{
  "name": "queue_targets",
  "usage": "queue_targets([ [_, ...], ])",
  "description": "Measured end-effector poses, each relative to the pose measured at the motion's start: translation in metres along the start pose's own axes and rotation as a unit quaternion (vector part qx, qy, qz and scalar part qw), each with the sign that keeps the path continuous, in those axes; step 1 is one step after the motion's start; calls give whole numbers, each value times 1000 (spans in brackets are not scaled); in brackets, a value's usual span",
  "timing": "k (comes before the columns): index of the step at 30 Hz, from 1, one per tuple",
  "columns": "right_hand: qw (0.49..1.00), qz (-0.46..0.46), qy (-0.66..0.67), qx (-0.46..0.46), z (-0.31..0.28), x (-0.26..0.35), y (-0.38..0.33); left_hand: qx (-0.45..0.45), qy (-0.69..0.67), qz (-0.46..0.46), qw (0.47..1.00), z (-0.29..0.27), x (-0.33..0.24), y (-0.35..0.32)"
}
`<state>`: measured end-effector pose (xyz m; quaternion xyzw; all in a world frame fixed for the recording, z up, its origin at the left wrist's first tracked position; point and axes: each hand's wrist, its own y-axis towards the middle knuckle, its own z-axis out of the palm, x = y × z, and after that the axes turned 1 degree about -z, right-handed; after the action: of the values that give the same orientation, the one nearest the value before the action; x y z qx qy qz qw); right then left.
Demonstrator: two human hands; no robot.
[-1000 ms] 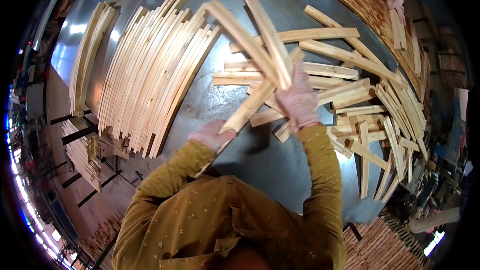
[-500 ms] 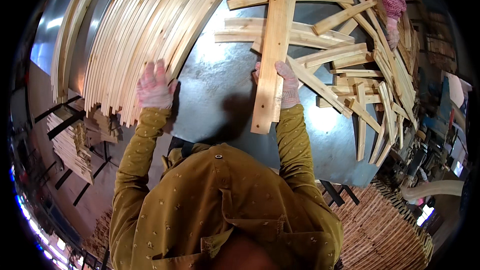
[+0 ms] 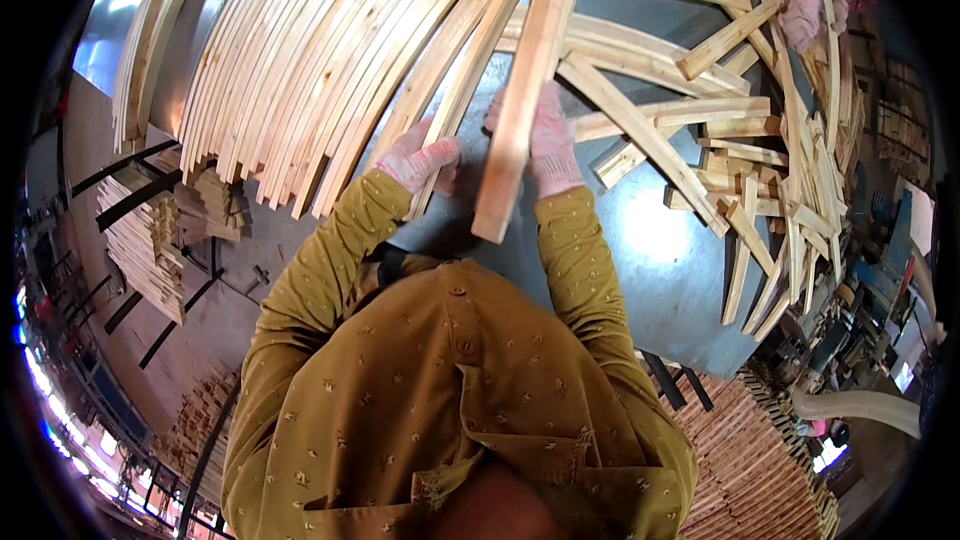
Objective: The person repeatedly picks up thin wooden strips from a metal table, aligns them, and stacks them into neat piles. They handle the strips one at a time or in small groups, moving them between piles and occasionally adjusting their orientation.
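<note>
My right hand, in a pale pink-and-white glove, is closed around a long wooden strip held tilted above the metal table. My left hand, gloved alike, is closed at the near end of another wooden strip. One more strip runs beside it, between that hand and a wide row of strips laid side by side on the left. The fingers of both hands are partly hidden by the wood.
Loose wooden strips lie crisscrossed on the metal table at the right. Another person's gloved hand is at the far right among the strips. A small bundle of strips stands apart at the left; stacked wood lies below the table's right edge.
My left hand has moved right from the row's near ends and closed on a strip. The wood at my right hand has separated, with strips now at the left hand, beside the row.
</note>
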<state>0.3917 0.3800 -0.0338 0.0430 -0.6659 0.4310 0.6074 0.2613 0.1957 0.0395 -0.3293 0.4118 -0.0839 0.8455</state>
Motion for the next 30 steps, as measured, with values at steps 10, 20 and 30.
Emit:
queue_targets([
  [10, 913, -207, -350, 32, 20, 36, -5, 81, -140, 12, 987, -8, 29, 21],
  [20, 734, -329, -584, -107, -9, 151, 128, 118, -151, -9, 981, -22, 27, -16],
  [30, 557, -72, -827, 11, -69, 139, 79, 31, -102, 43, 993, -3, -16, -21],
])
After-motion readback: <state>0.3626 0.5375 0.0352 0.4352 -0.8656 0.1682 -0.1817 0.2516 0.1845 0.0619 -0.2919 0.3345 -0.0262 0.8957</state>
